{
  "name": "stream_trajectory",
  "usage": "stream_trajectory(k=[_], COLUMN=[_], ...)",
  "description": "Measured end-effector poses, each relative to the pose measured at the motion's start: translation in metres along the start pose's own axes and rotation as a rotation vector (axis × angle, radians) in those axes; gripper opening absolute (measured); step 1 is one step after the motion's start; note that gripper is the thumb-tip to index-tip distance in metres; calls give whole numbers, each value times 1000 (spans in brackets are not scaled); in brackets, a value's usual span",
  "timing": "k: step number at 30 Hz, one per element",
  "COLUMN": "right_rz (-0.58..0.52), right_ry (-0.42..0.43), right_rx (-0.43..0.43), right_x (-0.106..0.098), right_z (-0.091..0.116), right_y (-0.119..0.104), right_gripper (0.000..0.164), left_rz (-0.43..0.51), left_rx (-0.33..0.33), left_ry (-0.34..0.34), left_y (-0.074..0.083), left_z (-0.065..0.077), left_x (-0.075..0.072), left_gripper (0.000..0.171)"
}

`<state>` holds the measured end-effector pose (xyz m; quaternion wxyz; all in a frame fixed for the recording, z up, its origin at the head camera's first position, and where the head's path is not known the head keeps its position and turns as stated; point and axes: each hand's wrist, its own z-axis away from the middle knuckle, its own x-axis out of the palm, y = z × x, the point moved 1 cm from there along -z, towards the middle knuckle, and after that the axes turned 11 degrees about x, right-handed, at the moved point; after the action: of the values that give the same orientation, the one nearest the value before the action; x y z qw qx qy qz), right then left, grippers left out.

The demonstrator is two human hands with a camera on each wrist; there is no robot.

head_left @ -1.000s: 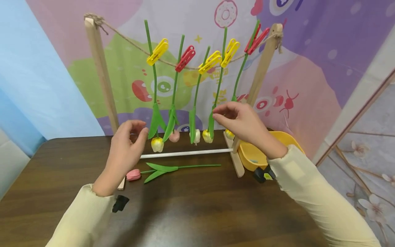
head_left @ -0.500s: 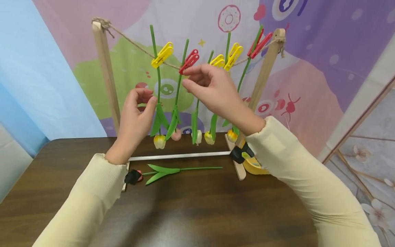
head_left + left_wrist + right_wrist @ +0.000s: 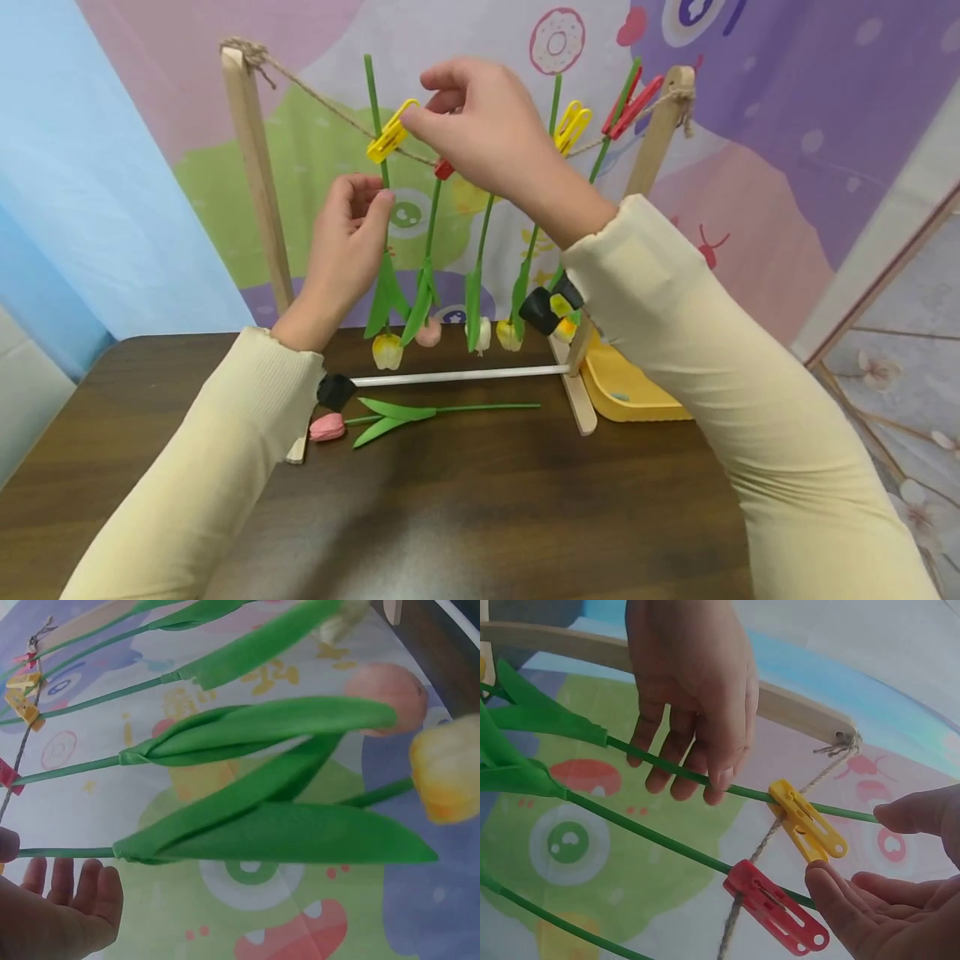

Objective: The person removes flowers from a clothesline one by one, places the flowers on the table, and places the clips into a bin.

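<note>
Artificial tulips hang head-down from a rope (image 3: pixel 315 96), held by yellow and red clothespins. My left hand (image 3: pixel 348 242) is at the leftmost tulip (image 3: pixel 387 352), white and yellow; its thumb and fingers pinch the green stem (image 3: pixel 664 763) below the yellow clothespin (image 3: pixel 810 825). My right hand (image 3: pixel 487 125) is raised beside that clothespin. In the right wrist view, its thumb lies near the stem's end and a fingertip is close to the clothespin's handle, with thumb and fingers apart. The red clothespin (image 3: pixel 776 907) is partly hidden by the right hand in the head view.
A pink tulip (image 3: pixel 327 427) lies on the brown table (image 3: pixel 450 517) before the stand's white bar (image 3: pixel 465 376). Wooden posts (image 3: pixel 258 175) carry the rope. A yellow basin (image 3: pixel 626 383) stands at the right, partly behind the right arm. A patterned cloth hangs behind.
My right hand has risen and moved left past the red clothespin to the leftmost yellow one. My left hand has moved up to the leftmost tulip's stem. That tulip's head has shifted slightly.
</note>
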<state>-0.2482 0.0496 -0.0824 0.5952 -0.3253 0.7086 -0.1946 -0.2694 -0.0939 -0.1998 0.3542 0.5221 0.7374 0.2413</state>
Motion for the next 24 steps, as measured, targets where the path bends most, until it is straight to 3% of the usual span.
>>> stream_trajectory(k=[8,15,20,24], right_rz=[88,152,77,-39], right_ry=[-86,-123,-128,-152], right_rx=[66,72,80,92], right_x=[3,4,5,5], right_z=[-12,-17,-17,-16], right_y=[-9,-9,-7,-8], right_gripper=[54,53,42,37], left_rz=[144,236,285,254], left_rx=[46,36,49,70], left_ry=[65,59,38,9], left_y=[-2,-1,0,2], left_z=[-6,-6,-5,-5], left_x=[9,11,12,12], left_gripper=[21,18,16,19])
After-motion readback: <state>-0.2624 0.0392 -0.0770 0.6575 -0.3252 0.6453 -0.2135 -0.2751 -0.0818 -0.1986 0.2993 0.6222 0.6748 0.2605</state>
